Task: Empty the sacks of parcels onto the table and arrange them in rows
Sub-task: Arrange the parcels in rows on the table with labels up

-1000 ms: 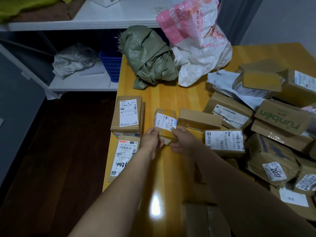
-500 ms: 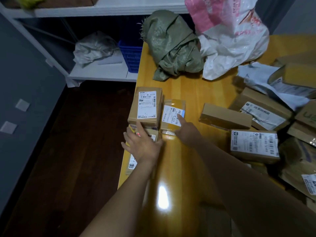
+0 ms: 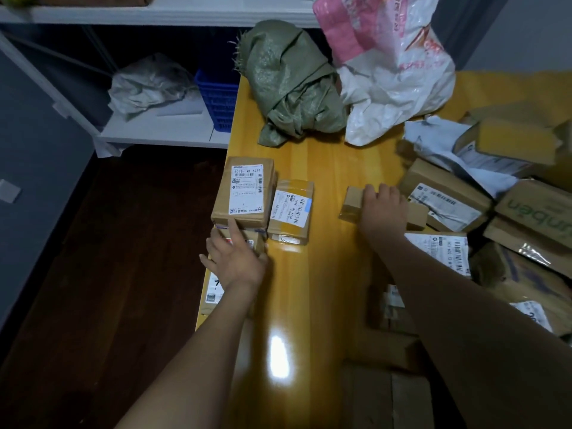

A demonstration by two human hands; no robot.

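Along the left edge of the yellow wooden table [image 3: 325, 168] stands a tall labelled brown parcel [image 3: 244, 190], and a small taped parcel [image 3: 291, 210] lies right beside it. My left hand [image 3: 235, 258] rests flat with spread fingers on a third flat parcel [image 3: 213, 289] just in front of the tall one, the forefinger touching the tall one. My right hand [image 3: 382, 212] grips a plain brown box [image 3: 353, 202] lying in the middle of the table. A heap of cardboard parcels [image 3: 510, 218] fills the right side.
A crumpled green woven sack [image 3: 291, 82] and a pink-and-white plastic sack [image 3: 390, 66] sit at the table's far end. Left of the table are a dark floor [image 3: 93, 274], white shelves [image 3: 161, 131] with a grey bag and a blue basket [image 3: 216, 100].
The small taped parcel was set down beside the tall one. My right hand left it and moved right onto the plain brown box. My left hand moved onto the flat parcel by the table's edge.
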